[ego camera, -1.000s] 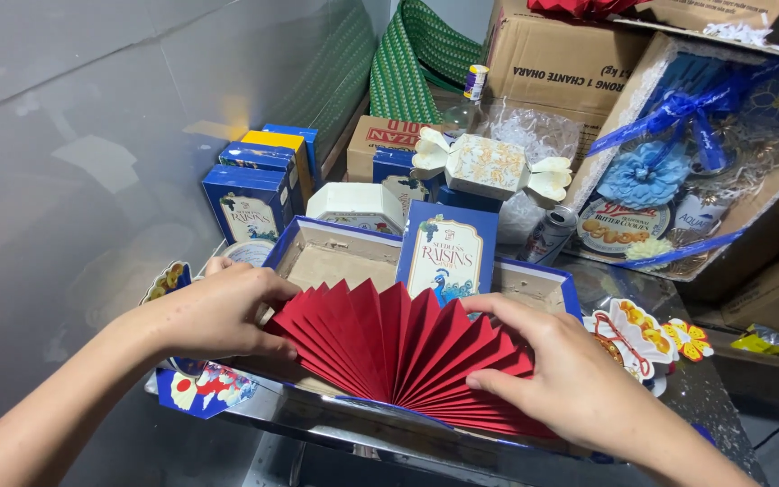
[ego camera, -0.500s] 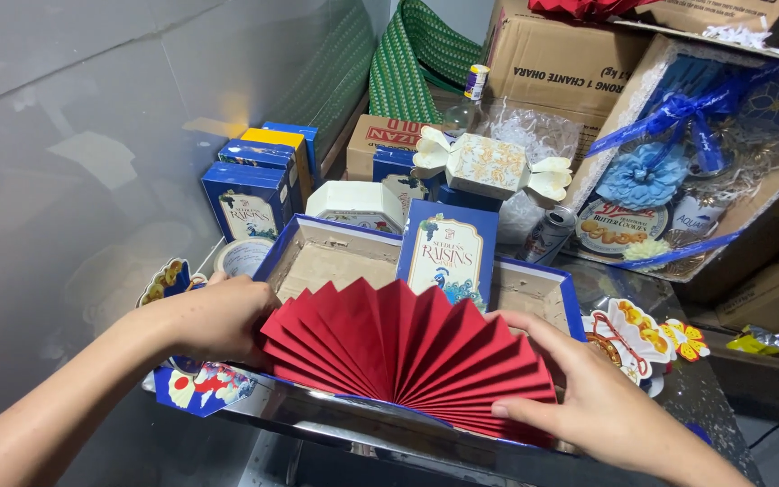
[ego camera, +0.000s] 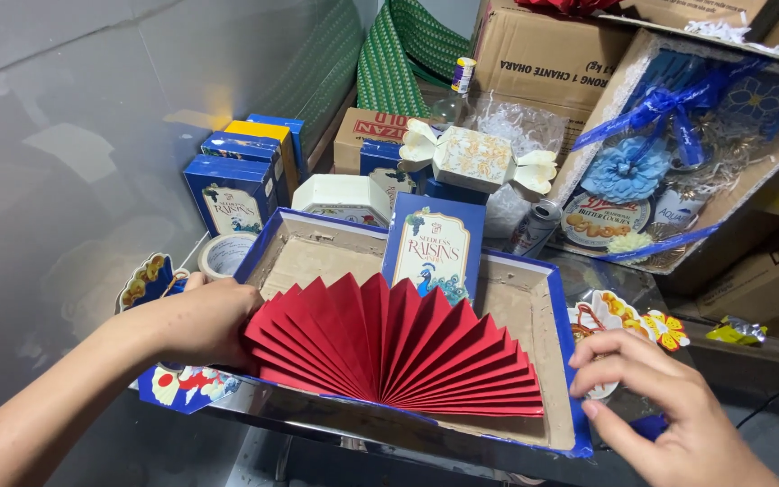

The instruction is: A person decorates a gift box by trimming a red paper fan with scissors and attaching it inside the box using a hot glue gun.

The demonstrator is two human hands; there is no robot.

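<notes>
Tape roll [ego camera: 225, 255], green mat [ego camera: 398, 54]

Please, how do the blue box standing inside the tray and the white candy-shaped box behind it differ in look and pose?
The blue box is a plain upright rectangle with a framed label; the candy-shaped box is white with gold pattern and flared petal ends. The blue box stands in the blue tray behind the red paper fan; the candy-shaped box lies sideways on other boxes. Both are closed.
</notes>
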